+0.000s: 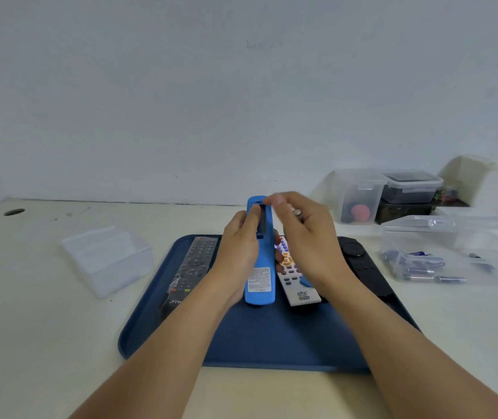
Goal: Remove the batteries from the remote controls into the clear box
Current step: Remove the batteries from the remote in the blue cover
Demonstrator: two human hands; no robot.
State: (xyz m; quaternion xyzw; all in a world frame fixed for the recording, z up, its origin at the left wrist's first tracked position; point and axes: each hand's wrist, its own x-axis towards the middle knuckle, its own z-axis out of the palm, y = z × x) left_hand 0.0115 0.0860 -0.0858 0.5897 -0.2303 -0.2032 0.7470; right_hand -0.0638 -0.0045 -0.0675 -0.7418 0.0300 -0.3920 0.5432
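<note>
My left hand (238,252) grips a blue remote (264,255) above the tray, back side up, thumb beside its open dark battery slot (262,220). My right hand (308,237) hovers at the remote's far end, fingertips blurred, fingers curled around what looks like a battery (298,213) whose metal end shows. To the right on the table stands the clear box (422,228), with several batteries (416,267) in it.
The blue tray (271,337) carries a black remote (191,264) at left, a white remote (294,279) with coloured buttons and a black remote (365,264) at right. A clear box (105,261) sits left of the tray. Lidded containers (362,195) stand at the back right.
</note>
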